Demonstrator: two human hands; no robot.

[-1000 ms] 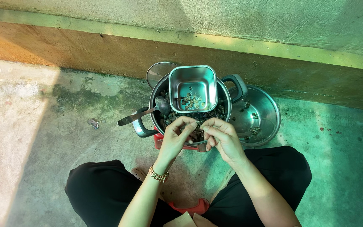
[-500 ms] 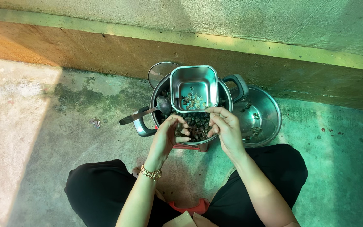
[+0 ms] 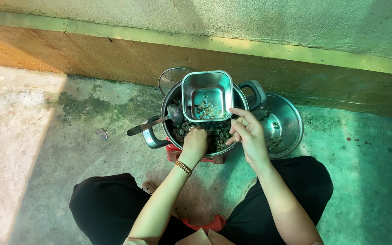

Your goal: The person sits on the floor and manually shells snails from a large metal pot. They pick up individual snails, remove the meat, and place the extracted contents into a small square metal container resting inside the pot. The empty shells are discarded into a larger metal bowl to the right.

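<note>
A steel pot (image 3: 156, 139) full of small dark shells (image 3: 219, 132) stands on a red stand (image 3: 174, 154) in front of me. A square steel container (image 3: 206, 95) with a few bits in it rests on the pot's far rim. My left hand (image 3: 194, 144), with a gold bracelet at the wrist, reaches down into the shells with fingers curled; what it grips is hidden. My right hand (image 3: 247, 134) hovers over the pot's right rim, fingers pinched on something small that I cannot make out. A ladle (image 3: 155, 122) leans in the pot at the left.
A round steel lid or bowl (image 3: 286, 123) lies to the right of the pot, and another round lid (image 3: 171, 78) stands behind it. A brown and pale wall runs across the back. My knees in black trousers flank the pot on the concrete floor.
My left hand has dropped from in front of the pot down into the shells. My right hand has shifted to the right rim, apart from the left.
</note>
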